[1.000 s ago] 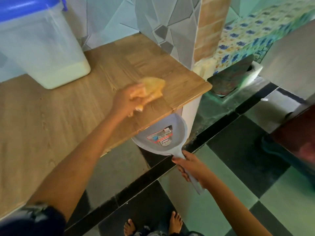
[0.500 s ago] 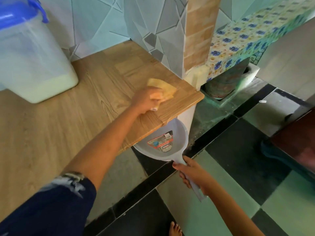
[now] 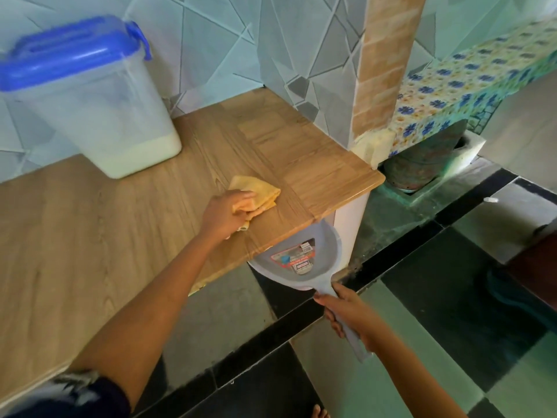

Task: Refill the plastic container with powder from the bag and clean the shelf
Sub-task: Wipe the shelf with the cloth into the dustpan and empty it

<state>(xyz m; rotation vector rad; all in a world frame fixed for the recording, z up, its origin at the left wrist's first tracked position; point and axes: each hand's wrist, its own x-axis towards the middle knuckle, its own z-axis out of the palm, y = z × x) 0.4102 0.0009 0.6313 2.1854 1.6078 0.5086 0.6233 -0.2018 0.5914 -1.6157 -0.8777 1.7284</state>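
On the wooden shelf (image 3: 90,230) my left hand (image 3: 224,214) presses a folded yellow cloth (image 3: 256,191) near the shelf's front right corner. My right hand (image 3: 349,312) grips the handle of a grey dustpan (image 3: 301,260), whose pan sits just under the shelf's front edge below the cloth. A clear plastic container (image 3: 90,116) with a blue lid stands at the back left of the shelf, shut, with a low layer of white powder inside. No bag is in view.
A tiled wall runs behind the shelf, and a brick-patterned pillar (image 3: 382,67) rises at its right corner. Beyond lies a floral-tiled ledge (image 3: 470,82) with a dark pot (image 3: 422,167) under it. The floor is green and black tile.
My left hand with the cloth has slid back from the shelf's right corner toward the middle. The dustpan stays under the edge. The view has tilted up, showing the whole container.
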